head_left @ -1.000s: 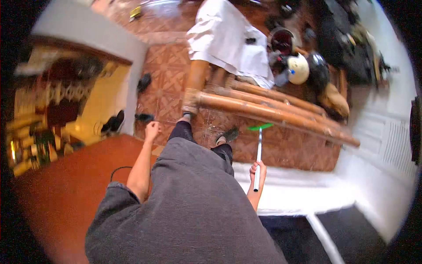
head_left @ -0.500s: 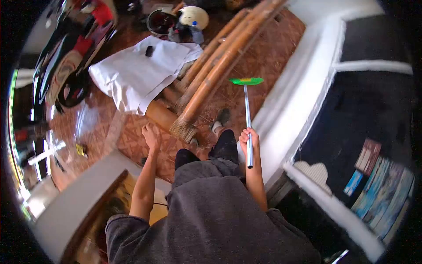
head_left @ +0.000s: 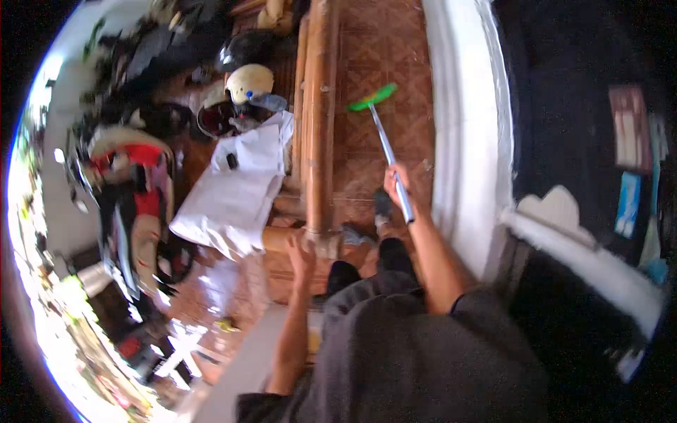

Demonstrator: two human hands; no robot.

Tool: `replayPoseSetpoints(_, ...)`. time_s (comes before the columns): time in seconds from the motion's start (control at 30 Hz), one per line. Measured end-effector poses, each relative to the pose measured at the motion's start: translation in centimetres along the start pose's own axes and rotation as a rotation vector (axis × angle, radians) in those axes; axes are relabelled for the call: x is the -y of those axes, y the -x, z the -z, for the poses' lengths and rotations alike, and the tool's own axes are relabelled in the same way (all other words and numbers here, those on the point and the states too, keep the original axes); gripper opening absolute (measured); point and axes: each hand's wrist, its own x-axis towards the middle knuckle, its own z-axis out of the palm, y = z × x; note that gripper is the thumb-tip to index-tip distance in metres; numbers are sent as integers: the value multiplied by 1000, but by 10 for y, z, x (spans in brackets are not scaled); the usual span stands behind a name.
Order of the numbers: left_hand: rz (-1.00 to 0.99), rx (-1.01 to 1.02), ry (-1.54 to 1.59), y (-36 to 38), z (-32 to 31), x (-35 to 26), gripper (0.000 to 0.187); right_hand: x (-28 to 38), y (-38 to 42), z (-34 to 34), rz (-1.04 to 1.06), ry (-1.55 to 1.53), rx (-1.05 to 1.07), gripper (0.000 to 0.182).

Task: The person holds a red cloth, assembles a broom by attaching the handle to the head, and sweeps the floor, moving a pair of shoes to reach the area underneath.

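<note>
My right hand (head_left: 399, 182) is closed around the silver handle of a broom (head_left: 383, 137). The broom's green head (head_left: 374, 97) points away from me over the tiled floor, between the bamboo bench and the white wall. My left hand (head_left: 302, 257) is at the near end of the bamboo bench (head_left: 319, 155), fingers apart and right at its crosspiece, with nothing seen in them. A white sheet (head_left: 236, 187) is draped over the bench's left part, and a small black object (head_left: 232, 161) lies on it.
Helmets, one of them cream (head_left: 249, 83), sit beyond the sheet. A motorbike (head_left: 134, 176) stands at the left. Along my right runs a low white wall (head_left: 465, 127) with a ledge. Reddish patterned tiles (head_left: 384, 42) cover the floor.
My view has turned to the right and I am closer alongside the bench. The broom has swung forward, its handle tilting left. My left hand has come to the bench end, fingers spreading.
</note>
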Motion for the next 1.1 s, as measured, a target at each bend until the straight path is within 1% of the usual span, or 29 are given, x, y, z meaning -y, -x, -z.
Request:
replayPoseSetpoints(0.03, 2, 16, 31, 3, 6, -5, 36, 7, -25, 4, 7, -11, 25, 19)
replayPoseSetpoints(0.07, 11, 28, 71, 5, 11, -7, 35, 15, -51, 5, 90, 62, 43, 18)
replayPoseSetpoints(0.13, 74, 110, 64, 12, 23, -1, 32, 23, -88, 3, 144, 49, -23, 17)
replayPoseSetpoints(0.17, 114, 144, 69, 16, 28, 2, 31, 19, -94, 8, 144, 28, -69, 18)
replayPoseSetpoints(0.23, 125, 195, 89, 19, 45, 13, 30, 6, -101, 23, 143, -20, -166, 20)
replayPoseSetpoints(0.27, 133, 213, 106, 17, 52, 20, 29, -5, -97, 34, 135, -97, -160, 23)
replayPoseSetpoints(0.33, 161, 219, 98, 13, 68, 42, 29, -49, -65, 65, 109, -224, -147, 27)
replayPoseSetpoints(0.4, 151, 215, 128, 1, 78, 75, 28, -96, -11, 84, 138, -179, -87, 32)
replayPoseSetpoints(0.47, 57, 190, 92, -20, 87, 94, 26, -137, 45, 84, 18, -324, -220, 30)
replayPoseSetpoints(0.53, -19, 150, 96, -41, 93, 110, 24, -172, 82, 74, 81, -303, -213, 28)
replayPoseSetpoints(0.57, -25, 154, 132, -47, 100, 119, 24, -188, 97, 68, 106, -299, -215, 27)
replayPoseSetpoints(0.67, -70, 173, 248, -76, 104, 133, 22, -195, 116, 14, 271, -259, -242, 20)
replayPoseSetpoints(0.7, -82, 208, 198, -81, 109, 139, 23, -194, 108, 13, 336, -247, -166, 16)
replayPoseSetpoints(0.8, -130, 260, 148, -90, 119, 173, 24, -172, 35, 38, 365, -258, 60, 20)
replayPoseSetpoints(0.83, -143, 279, 120, -93, 122, 186, 24, -161, 2, 50, 413, -256, 58, 20)
replayPoseSetpoints(0.9, -181, 350, 21, -95, 139, 193, 24, -133, -43, 57, 463, -247, 49, 20)
replayPoseSetpoints(0.93, -197, 379, -24, -96, 144, 196, 24, -116, -54, 63, 445, -260, 26, 20)
replayPoseSetpoints(0.97, -153, 404, -9, -100, 150, 206, 24, -104, -62, 68, 422, -278, 2, 20)
replayPoseSetpoints(1.0, -183, 374, 22, -105, 153, 229, 24, -100, -66, 75, 400, -298, -20, 20)
replayPoseSetpoints(1.03, -208, 342, 56, -109, 153, 259, 24, -103, -64, 91, 442, -390, 27, 21)
replayPoseSetpoints(1.07, -231, 308, 91, -113, 155, 274, 24, -109, -55, 110, 481, -480, 75, 21)
replayPoseSetpoints(1.1, -202, 313, -14, -111, 164, 267, 23, -122, -41, 124, 507, -507, -60, 15)
